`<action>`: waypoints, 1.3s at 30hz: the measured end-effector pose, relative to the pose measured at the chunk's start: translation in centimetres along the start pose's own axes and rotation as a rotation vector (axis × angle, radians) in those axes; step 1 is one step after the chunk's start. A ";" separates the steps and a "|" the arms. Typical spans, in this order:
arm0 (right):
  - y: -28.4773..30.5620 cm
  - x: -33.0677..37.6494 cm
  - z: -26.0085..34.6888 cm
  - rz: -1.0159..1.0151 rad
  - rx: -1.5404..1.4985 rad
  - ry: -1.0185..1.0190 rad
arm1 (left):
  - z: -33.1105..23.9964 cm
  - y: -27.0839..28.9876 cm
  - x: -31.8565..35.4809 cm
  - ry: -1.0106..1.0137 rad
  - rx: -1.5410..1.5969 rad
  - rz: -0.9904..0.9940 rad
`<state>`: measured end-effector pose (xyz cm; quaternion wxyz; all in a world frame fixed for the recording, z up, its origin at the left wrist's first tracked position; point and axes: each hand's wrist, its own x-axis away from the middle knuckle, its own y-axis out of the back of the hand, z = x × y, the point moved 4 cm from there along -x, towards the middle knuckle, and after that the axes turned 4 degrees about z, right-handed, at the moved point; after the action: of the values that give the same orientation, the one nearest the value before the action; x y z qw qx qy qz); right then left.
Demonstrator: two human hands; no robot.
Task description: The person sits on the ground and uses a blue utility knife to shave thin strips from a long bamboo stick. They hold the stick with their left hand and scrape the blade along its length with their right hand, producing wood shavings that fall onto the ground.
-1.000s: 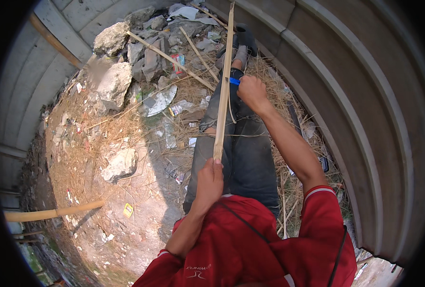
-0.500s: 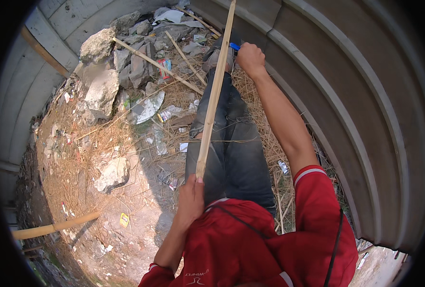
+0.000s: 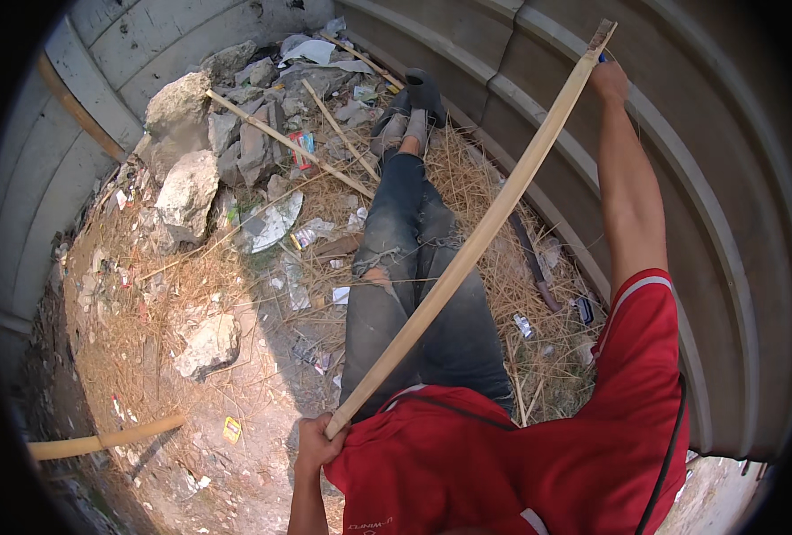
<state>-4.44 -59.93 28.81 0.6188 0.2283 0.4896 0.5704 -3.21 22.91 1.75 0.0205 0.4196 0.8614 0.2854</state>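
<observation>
A long pale bamboo strip [image 3: 467,254] slants across my legs, its near end low on the left and its far end high on the right. My left hand [image 3: 318,443] is closed around the near end, beside my waist. Up by the wall, my outstretched right hand [image 3: 608,82] is closed at the strip's far end. A bit of a small blue tool [image 3: 603,58] shows at that fist, against the strip; its blade or tip is hidden. The far tip of the strip looks split and darker.
My legs [image 3: 382,294] stretch ahead over straw and litter. Broken rocks [image 3: 186,192] and thin bamboo sticks [image 3: 289,138] lie ahead left. A ribbed metal wall [image 3: 681,205] stands close on the right. Another bamboo piece [image 3: 110,439] juts in at lower left.
The strip has swung from nearly upright to a rightward slant. My right hand has moved right and slightly up with the blue tool; my left hand has drawn back toward my waist.
</observation>
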 end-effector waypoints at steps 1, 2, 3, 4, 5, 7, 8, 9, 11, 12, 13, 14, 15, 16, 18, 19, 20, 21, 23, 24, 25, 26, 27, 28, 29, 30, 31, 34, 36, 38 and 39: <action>0.7 -1.7 -1.2 0.001 0.029 0.054 | -0.4 -0.6 -0.7 -0.015 0.011 0.004; 1.1 -2.9 -2.0 0.007 0.063 0.111 | -1.3 -1.6 -1.9 -0.024 0.028 0.009; 1.1 -2.5 -2.5 0.024 0.092 0.159 | -2.1 -1.9 -2.5 -0.026 0.031 0.017; 0.7 -2.2 -2.8 0.073 0.097 0.190 | -2.6 -2.2 -3.2 -0.027 0.046 0.027; 0.4 -0.7 -1.0 0.121 0.083 0.229 | -3.1 -2.0 -4.4 -0.030 0.051 0.019; -0.3 3.3 1.9 0.197 -0.021 0.361 | -3.4 -1.3 -5.7 -0.078 0.058 -0.001; -0.6 4.3 2.0 0.252 -0.081 0.363 | -3.3 -0.9 -6.5 -0.134 0.067 -0.001; -1.0 5.6 2.7 0.313 -0.146 0.373 | -3.4 -0.6 -7.2 -0.185 0.076 -0.008; -1.7 9.5 4.6 0.483 -0.324 0.363 | -3.7 -0.8 -7.9 -0.133 0.245 0.033; -1.8 12.2 5.7 0.574 -0.413 0.359 | -3.9 -1.0 -8.1 -0.102 0.330 0.050; -1.9 14.8 6.8 0.651 -0.422 0.364 | -4.8 -1.3 -8.4 -0.079 0.368 0.058; -2.0 17.4 7.5 0.726 -0.430 0.367 | -5.5 -1.6 -8.7 -0.070 0.416 0.051; -2.2 19.8 8.1 0.734 -0.423 0.404 | -6.3 -1.9 -9.0 -0.060 0.461 0.042; -2.3 22.1 8.7 0.740 -0.416 0.443 | -7.0 -2.1 -9.5 -0.053 0.508 0.031; -1.9 26.5 9.5 0.731 -0.405 0.511 | -9.4 -2.2 -10.3 -0.030 0.545 0.005; -1.0 28.4 10.0 0.714 -0.402 0.541 | -10.6 -2.0 -10.8 -0.021 0.564 -0.009; -0.1 30.0 10.0 0.688 -0.392 0.566 | -11.6 -1.9 -11.4 -0.025 0.563 -0.016; 0.1 31.7 10.0 0.681 -0.374 0.606 | -12.4 -1.8 -12.0 -0.024 0.561 -0.028; 0.1 34.8 9.7 0.658 -0.334 0.686 | -13.4 -1.7 -13.2 -0.027 0.565 -0.054; 0.1 36.1 9.4 0.626 -0.322 0.756 | -13.9 -1.8 -13.9 -0.033 0.570 -0.066; -0.2 37.6 9.0 0.593 -0.308 0.825 | -14.5 -1.9 -14.5 -0.039 0.574 -0.077; -0.5 38.8 8.7 0.559 -0.289 0.891 | -15.2 -2.0 -15.1 -0.049 0.572 -0.088; -1.0 40.0 8.5 0.590 -0.255 0.892 | -16.0 -2.0 -15.6 -0.058 0.569 -0.101; -1.6 41.1 8.3 0.621 -0.222 0.893 | -16.8 -2.0 -15.9 -0.068 0.566 -0.113; -2.0 41.9 8.2 0.651 -0.189 0.896 | -17.4 -1.9 -16.2 -0.055 0.571 -0.118; -2.3 42.5 7.9 0.654 -0.174 0.908 | -18.0 -1.8 -16.4 -0.042 0.576 -0.122; -2.5 42.9 7.6 0.657 -0.159 0.920 | -18.4 -1.8 -16.7 -0.029 0.581 -0.126; -2.7 44.0 7.6 0.676 -0.154 0.929 | -18.8 -1.9 -17.5 -0.064 0.494 -0.174; -2.7 43.9 7.8 0.664 -0.163 0.903 | -18.7 -2.0 -17.7 -0.043 0.470 -0.189; -2.5 43.0 8.0 0.620 -0.172 0.850 | -18.8 -2.0 -17.8 -0.026 0.463 -0.197; -2.4 42.6 7.9 0.607 -0.179 0.841 | -19.1 -2.0 -17.8 -0.020 0.467 -0.197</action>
<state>-1.96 -18.73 15.35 0.1930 0.0574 0.5570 0.8058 1.61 -0.17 13.07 -0.0409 0.3296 0.9405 0.0713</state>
